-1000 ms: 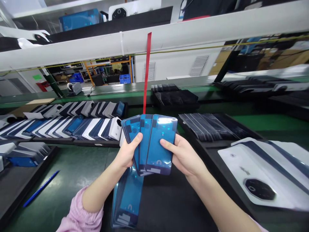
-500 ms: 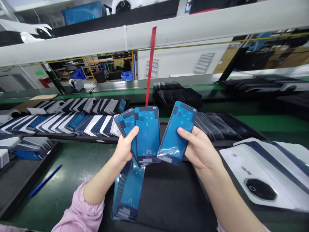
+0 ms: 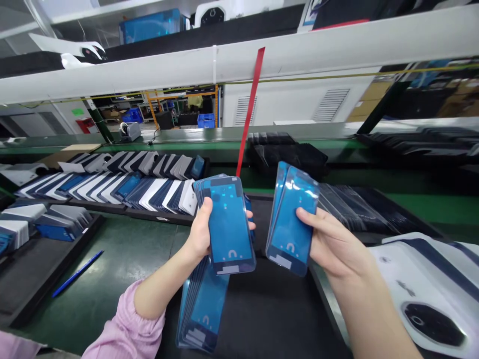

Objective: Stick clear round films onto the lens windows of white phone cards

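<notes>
My left hand [image 3: 200, 229] grips a stack of flat phone back panels [image 3: 230, 224] with blue film and dark borders, thumb on the near side and fingertips showing past the right edge. To the right, my right hand [image 3: 333, 242] pinches a few more blue-filmed panels [image 3: 294, 224], slightly fanned, between its thumb and the fingers behind. A gap separates the two held groups. Below my left hand, a fanned stack of the same panels [image 3: 205, 314] lies on a black tray [image 3: 277, 319].
Rows of white, navy and blue panels [image 3: 108, 189] stand in trays at the left. A blue pen [image 3: 78, 274] lies on the green bench. Dark panels [image 3: 355, 204] and large white panels [image 3: 422, 284] are at the right. A red strip [image 3: 250, 112] hangs from the white beam [image 3: 149, 67].
My right hand held one visible panel and now has more than one. My hands have moved farther apart, and the panels in my left hand are more squared up. The view has shifted slightly.
</notes>
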`<state>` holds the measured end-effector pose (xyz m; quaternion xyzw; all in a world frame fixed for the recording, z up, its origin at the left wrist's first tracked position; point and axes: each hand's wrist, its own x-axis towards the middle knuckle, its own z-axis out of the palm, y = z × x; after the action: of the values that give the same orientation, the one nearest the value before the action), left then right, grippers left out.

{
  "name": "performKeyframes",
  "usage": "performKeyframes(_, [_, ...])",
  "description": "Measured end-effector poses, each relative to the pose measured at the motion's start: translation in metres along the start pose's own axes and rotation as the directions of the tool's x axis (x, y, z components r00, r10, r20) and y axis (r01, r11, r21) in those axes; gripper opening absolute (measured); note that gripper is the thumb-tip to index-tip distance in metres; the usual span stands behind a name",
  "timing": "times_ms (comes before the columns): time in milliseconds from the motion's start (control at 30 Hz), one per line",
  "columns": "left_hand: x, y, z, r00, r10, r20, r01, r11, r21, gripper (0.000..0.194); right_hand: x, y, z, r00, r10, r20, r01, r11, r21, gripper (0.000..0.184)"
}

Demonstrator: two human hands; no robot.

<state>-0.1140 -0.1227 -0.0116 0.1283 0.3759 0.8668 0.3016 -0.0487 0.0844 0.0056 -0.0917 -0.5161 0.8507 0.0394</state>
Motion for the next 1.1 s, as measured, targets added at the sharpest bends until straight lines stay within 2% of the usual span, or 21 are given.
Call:
performKeyframes(100, [-0.002,0.001,-0.002,0.996,0.005,0.086,-0.001,0.999,-0.037,0.066,-0.004,0.000,-0.002,0.997,-0.049,-0.053,0.047,0.998,-0.037,0.042])
performKeyframes(200, [-0.004,0.001,-0.005,0.988,0.017,0.154,-0.014,1.000,-0.020,0.059,-0.007,0.001,0.002,0.999,-0.015,-0.034,0.014,0.999,-0.049,0.043])
performKeyframes(433, [-0.004,0.000,-0.009,0.978,0.033,0.204,-0.036,0.999,0.009,0.052,-0.011,0.000,0.010,0.998,0.039,-0.054,-0.037,0.999,0.023,0.038])
performKeyframes(600, [-0.004,-0.003,-0.005,0.989,0.059,0.135,-0.065,0.997,0.036,0.053,-0.017,0.002,0.012,0.999,0.049,0.021,-0.049,0.999,-0.008,0.054])
performKeyframes(800, [-0.008,-0.006,-0.001,0.997,0.069,0.025,-0.072,0.988,0.139,0.055,-0.026,0.010,0.017,0.998,-0.027,0.062,0.029,0.999,-0.042,0.042])
performKeyframes(867, [-0.008,-0.009,-0.001,0.983,0.160,-0.094,-0.137,0.968,0.212,0.051,-0.025,0.015,0.017,0.997,-0.054,0.063,0.059,0.995,-0.080,0.040])
performKeyframes(933, [-0.006,-0.012,0.000,0.947,0.261,-0.188,-0.204,0.939,0.277,0.048,-0.022,0.023,0.018,0.994,-0.071,0.080,0.078,0.992,-0.099,0.040])
performKeyframes(1100, [-0.003,-0.016,0.003,0.929,0.284,-0.236,-0.220,0.939,0.264,0.057,-0.013,0.035,0.023,0.992,-0.117,0.047,0.121,0.989,-0.088,0.042])
